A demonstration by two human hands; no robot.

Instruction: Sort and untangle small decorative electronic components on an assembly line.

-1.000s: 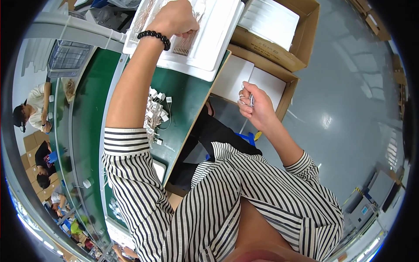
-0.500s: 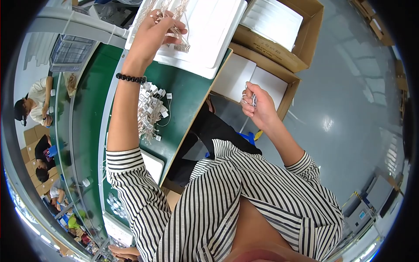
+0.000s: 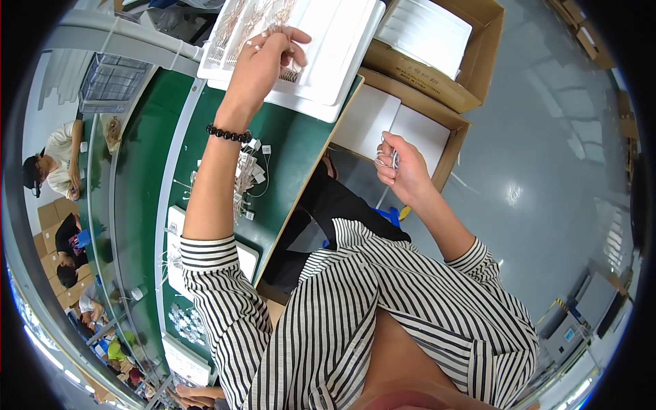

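My left hand (image 3: 263, 65), with a black bead bracelet (image 3: 229, 134) on the wrist, is over a white compartment tray (image 3: 335, 55). Its fingers are bent but apart, close to a row of thin cables (image 3: 279, 12) with small connector ends lying in the tray. Small white pieces show beside the knuckles; whether the fingers touch any cable is hard to tell. Off to the right, in front of an open carton, my right hand (image 3: 408, 172) is closed around a small bunch of white cables (image 3: 388, 159). A heap of white-tagged cables (image 3: 247, 174) lies on the green table by my left forearm.
Two open cardboard cartons (image 3: 437, 92) with white trays or boards stand right of the green table (image 3: 290, 154). More white trays (image 3: 179, 222) and a pile of small white parts (image 3: 186, 322) lie along the table. A metal rail (image 3: 126, 34) crosses at upper left. Several people sit beyond.
My left hand has shifted right across the tray, uncovering cables on its left. The left forearm now covers more of the cable heap. My right hand stays almost still, closed on its cables.
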